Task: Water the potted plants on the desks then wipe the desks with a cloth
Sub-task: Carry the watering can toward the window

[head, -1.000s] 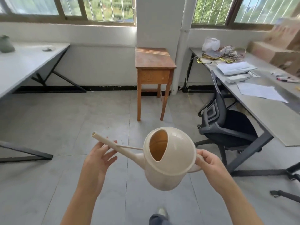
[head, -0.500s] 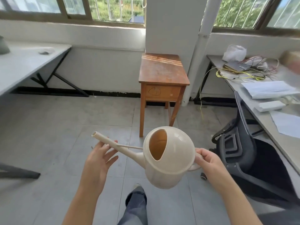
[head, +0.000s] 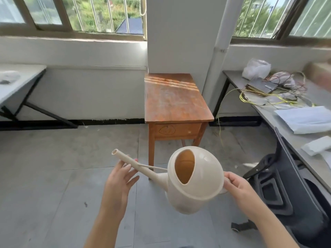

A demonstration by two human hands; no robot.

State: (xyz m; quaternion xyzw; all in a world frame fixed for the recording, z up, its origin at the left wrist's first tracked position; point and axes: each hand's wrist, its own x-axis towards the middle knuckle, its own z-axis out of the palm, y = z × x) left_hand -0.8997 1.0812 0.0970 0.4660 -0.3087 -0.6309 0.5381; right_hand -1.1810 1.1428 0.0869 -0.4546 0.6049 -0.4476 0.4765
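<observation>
Head view: we hold a cream plastic watering can [head: 195, 183] over the grey floor [head: 53, 167], just before the wooden counter [head: 176, 99]. Its round body has an oval top opening and a long thin spout. Our right hand [head: 236, 185] grips the handle; our left hand [head: 120, 179] lies open under the spout.

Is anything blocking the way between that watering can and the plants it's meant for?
No potted plant shows in this view, so that cannot be judged. The watering can is carried over bare floor, with the wooden table just ahead and a black chair to the right.
</observation>
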